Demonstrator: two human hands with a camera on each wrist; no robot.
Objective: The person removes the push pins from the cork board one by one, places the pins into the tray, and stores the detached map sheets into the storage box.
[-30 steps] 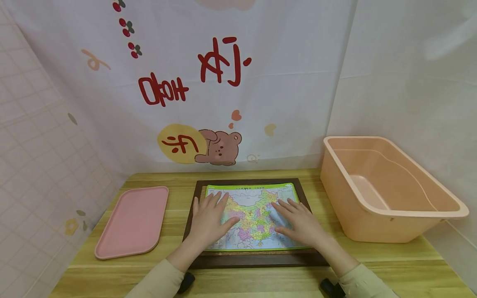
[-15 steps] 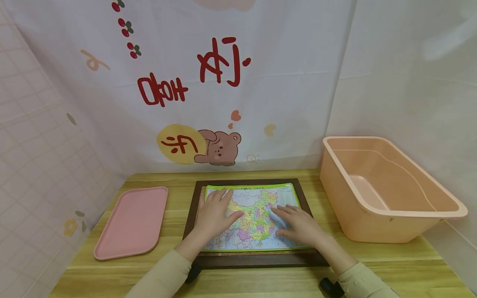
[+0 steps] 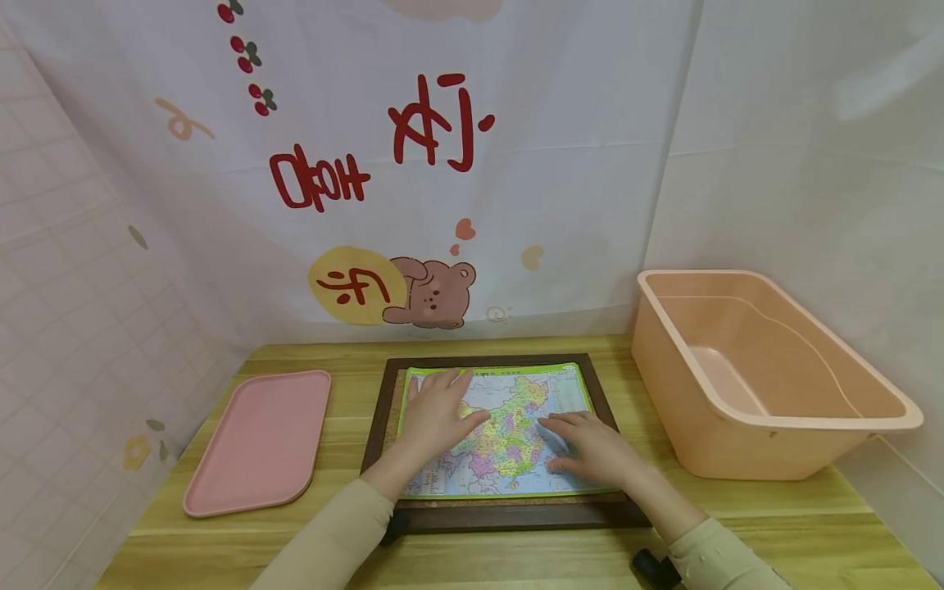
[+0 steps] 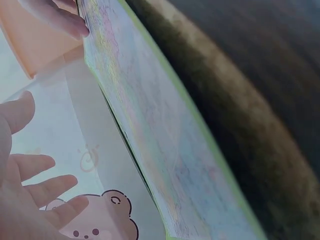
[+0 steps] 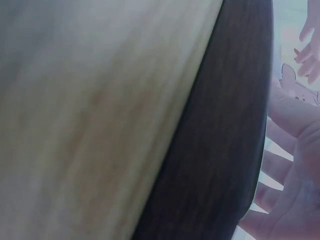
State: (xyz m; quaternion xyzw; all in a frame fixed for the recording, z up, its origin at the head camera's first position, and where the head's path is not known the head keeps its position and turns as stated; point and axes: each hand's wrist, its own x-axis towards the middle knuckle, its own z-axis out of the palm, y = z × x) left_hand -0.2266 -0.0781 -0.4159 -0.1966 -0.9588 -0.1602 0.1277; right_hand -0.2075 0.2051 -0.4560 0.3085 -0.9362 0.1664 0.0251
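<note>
left hand [image 3: 435,416] drifted right over the map [image 3: 509,447], lower centre, fingers spread | right hand [image 3: 596,449] barely moved, fingers apart | map hasn't budged, looks like just repositioning imo

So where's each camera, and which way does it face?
Head: on the head, facing forward and down at map, tray, tub; left hand, right hand, sleeves show.
Left wrist: on that wrist, looking across the map; left hand near, right hand beyond.
Right wrist: on that wrist, looking across table and frame; right hand near, left hand beyond.
Both wrist views share the bear.
</note>
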